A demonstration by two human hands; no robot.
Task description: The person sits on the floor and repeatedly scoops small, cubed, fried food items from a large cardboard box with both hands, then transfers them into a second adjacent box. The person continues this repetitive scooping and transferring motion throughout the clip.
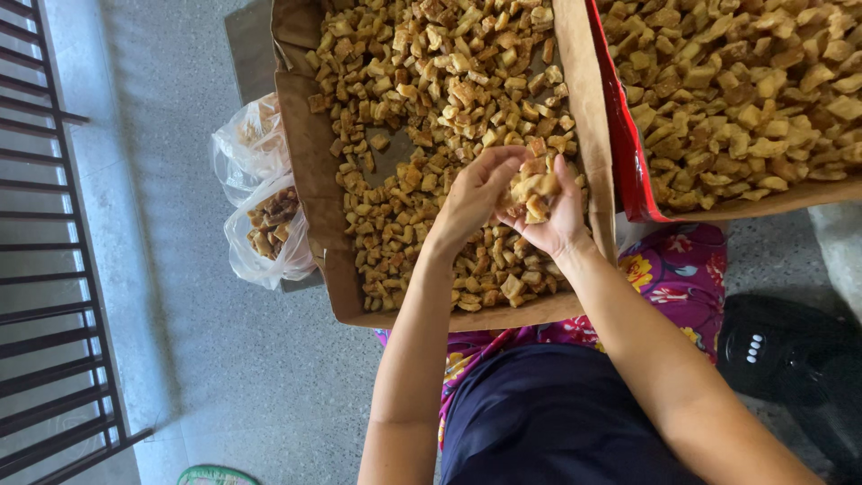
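Head view: right hand (549, 216) cups fried pieces (535, 189), left hand (473, 196) touching

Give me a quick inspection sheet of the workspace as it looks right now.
Surface: grey speckled floor; shallow cardboard box on it.
Job's things: golden fried chunks spread in the box, bare patch mid-box; a handful of pieces cupped in the hands.
Clutter: two clear plastic bags of chunks left of the box; second box, red-edged, full, on the right.
Hands: left hand and right hand together over the box, holding the handful.
Cables: nothing seen.
Surroundings: dark metal railing far left; black appliance lower right.
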